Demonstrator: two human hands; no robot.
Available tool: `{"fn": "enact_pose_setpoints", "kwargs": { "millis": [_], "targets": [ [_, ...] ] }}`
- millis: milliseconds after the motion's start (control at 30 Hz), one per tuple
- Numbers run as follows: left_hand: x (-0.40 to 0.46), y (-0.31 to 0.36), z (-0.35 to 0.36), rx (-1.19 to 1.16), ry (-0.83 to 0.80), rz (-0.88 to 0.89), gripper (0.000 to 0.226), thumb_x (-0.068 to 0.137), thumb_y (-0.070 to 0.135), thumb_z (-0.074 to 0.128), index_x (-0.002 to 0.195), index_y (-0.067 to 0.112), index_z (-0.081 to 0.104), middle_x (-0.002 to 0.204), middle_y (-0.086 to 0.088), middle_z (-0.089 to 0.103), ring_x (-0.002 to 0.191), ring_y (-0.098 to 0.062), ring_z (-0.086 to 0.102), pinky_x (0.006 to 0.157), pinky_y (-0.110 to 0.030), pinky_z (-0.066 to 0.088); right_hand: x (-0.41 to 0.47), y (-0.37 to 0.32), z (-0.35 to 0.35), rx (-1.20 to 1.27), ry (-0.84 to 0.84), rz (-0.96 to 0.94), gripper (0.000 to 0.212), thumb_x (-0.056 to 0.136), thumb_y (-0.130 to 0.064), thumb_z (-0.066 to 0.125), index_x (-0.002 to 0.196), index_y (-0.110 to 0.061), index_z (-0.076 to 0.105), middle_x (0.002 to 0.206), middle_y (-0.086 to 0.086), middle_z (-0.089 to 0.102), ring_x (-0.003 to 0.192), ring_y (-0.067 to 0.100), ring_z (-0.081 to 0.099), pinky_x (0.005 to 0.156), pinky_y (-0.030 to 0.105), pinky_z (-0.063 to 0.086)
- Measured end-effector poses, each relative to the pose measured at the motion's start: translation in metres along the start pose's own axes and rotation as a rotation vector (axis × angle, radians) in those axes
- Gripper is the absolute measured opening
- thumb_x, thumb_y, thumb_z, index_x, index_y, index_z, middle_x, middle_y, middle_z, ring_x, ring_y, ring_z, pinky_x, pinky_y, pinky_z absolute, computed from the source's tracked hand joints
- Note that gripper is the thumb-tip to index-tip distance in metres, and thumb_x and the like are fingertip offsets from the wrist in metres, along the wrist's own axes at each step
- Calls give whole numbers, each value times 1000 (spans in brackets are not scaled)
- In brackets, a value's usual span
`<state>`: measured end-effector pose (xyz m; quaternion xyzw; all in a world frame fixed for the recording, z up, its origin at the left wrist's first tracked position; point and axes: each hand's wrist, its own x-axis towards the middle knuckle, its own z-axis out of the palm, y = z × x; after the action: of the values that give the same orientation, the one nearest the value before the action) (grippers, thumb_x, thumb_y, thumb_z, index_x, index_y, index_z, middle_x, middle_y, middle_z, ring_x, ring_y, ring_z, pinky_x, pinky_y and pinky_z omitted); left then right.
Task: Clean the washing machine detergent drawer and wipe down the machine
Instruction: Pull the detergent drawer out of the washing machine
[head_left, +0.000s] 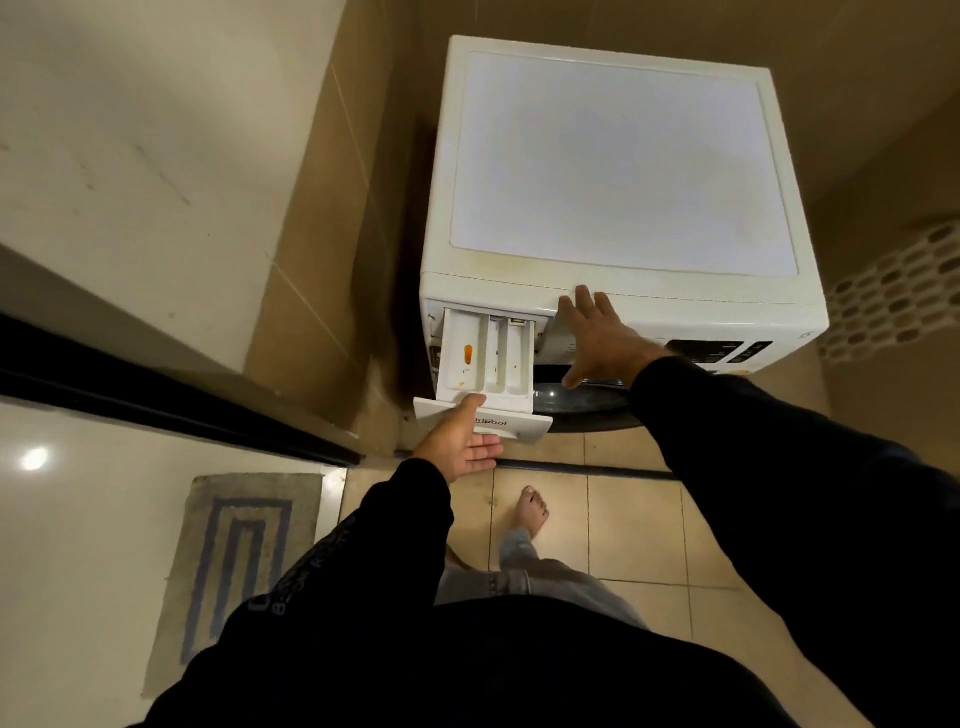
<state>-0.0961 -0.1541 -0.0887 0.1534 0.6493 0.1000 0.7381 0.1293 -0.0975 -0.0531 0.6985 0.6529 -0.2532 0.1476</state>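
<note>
The drawer (485, 364) sticks out of the washer (618, 171) at its upper left front corner, orange stains in its compartments. The left hand (462, 441) grips the drawer's front panel, thumb on top, fingers underneath. The right hand (597, 338) presses flat, fingers spread, on the washer's front edge beside the drawer.

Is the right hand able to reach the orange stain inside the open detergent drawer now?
Probably yes. The right hand rests flat on the machine front just beside the detergent drawer, which is pulled out and open from above. Nothing covers the orange stain; the left hand holds only the drawer front.
</note>
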Motion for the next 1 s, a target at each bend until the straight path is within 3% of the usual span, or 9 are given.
{"fn": "enact_pose_setpoints", "kwargs": {
  "millis": [100, 233, 333, 433, 500, 600, 700, 867, 1000],
  "targets": [
    [-2, 0, -2, 17, 20, 6, 61, 90, 59, 55, 130, 13, 49, 108, -16, 66, 96, -28, 68, 93, -44, 54, -10, -7, 9, 54, 29, 42, 117, 69, -38, 84, 155, -19, 7, 163, 4, -8, 149, 30, -8, 110, 57, 35],
    [-6, 4, -9, 13, 50, 7, 73, 83, 67, 58, 136, 18, 45, 121, -18, 62, 102, -28, 67, 92, -45, 55, -24, -31, 17, 115, 260, 65, 59, 82, -33, 68, 134, -10, 50, 144, 13, 34, 134, 32, 31, 102, 46, 43],
    [-9, 12, -18, 24, 131, 14, 78, 79, 69, 61, 138, 20, 43, 124, -16, 60, 99, -27, 67, 85, -44, 58, -27, -49, 22, 213, 355, 107, 41, 87, -30, 60, 123, -10, 58, 126, 14, 51, 116, 33, 48, 90, 42, 47],
    [-9, 20, -29, 57, 172, 40, 76, 80, 63, 66, 137, 18, 40, 132, -8, 54, 105, -28, 65, 82, -42, 59, -19, -59, 23, 214, 233, 96, 45, 89, -31, 56, 132, -16, 51, 122, 14, 55, 110, 34, 56, 87, 42, 52],
    [-6, 23, -36, 170, 228, 123, 78, 80, 60, 69, 136, 16, 39, 134, -1, 50, 115, -30, 59, 90, -45, 56, -10, -62, 21, 203, 83, 91, 56, 92, -31, 55, 144, -23, 37, 126, 14, 56, 112, 34, 58, 89, 43, 52],
    [-3, 32, -40, 497, 371, 292, 87, 80, 53, 72, 148, 17, 32, 148, -8, 42, 132, -32, 45, 106, -45, 42, 1, -63, 20, 199, -23, 56, 64, 94, -22, 50, 152, -24, 22, 126, 15, 59, 113, 34, 58, 87, 40, 49],
    [-3, 46, -34, 718, 394, 450, 79, 90, 35, 68, 153, 17, 24, 155, -9, 33, 140, -31, 36, 110, -41, 35, 6, -66, 17, 204, -52, 33, 65, 92, -12, 50, 150, -17, 21, 115, 16, 66, 103, 34, 63, 82, 41, 52],
    [10, 59, -29, 699, 276, 482, 71, 93, 17, 63, 153, 20, 27, 150, -8, 42, 135, -28, 43, 110, -44, 40, 13, -57, 21, 243, -58, 17, 70, 89, -15, 54, 149, -24, 19, 98, 8, 65, 89, 30, 61, 71, 38, 50],
    [17, 61, -29, 754, 297, 565, 67, 92, 5, 60, 151, 21, 33, 146, -7, 48, 132, -27, 47, 109, -43, 43, 14, -52, 24, 262, -82, 12, 83, 86, -20, 61, 152, -31, 12, 87, 4, 58, 83, 26, 59, 69, 37, 50]
  ]
}}
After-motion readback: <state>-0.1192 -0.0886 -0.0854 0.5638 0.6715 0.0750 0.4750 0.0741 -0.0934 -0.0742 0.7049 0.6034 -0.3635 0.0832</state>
